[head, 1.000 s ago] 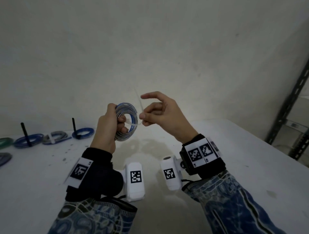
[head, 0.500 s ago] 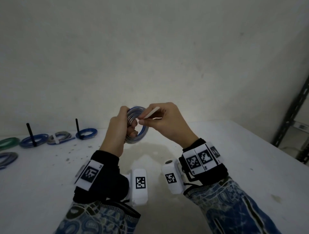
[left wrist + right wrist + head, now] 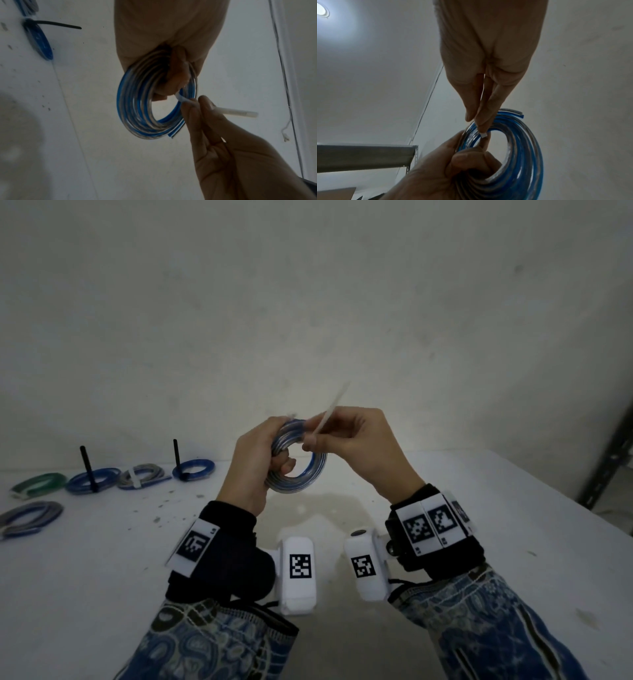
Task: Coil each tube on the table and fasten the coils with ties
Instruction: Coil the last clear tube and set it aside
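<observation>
**White tie now angled up past the held coil**

Far left on the table [image 3: 479, 542]: a green coil [image 3: 37, 485], a grey coil [image 3: 30, 517] nearer the person, then a blue coil [image 3: 92, 481] with a black tie [image 3: 87, 467] standing upright, a grey-blue coil [image 3: 144, 475] with a white band, and a second blue coil [image 3: 193, 469] whose own black tie also stands up. All lie flat, close together in a loose row.

Centre, held above the table: the left hand [image 3: 255, 470] has its fingers curled through and round the clear-and-blue coil [image 3: 308, 477], gripping its left side. The ring stands on edge, its opening facing the person; cut tube ends show at the rim in both wrist views.

Right of it: the right hand [image 3: 352, 446] pinches the white tie [image 3: 329, 414] between thumb and fingertips at the coil's upper edge. The tie's long axis runs diagonally, free end pointing up and right toward the wall. Half a second ago it lay shorter and lower against the fingers; now more of it sticks out above the hand, blurred. Both hands sit closer together than a second ago, when the right hand's fingers were partly spread.

Far right: a metal shelf upright [image 3: 609, 460].
</observation>
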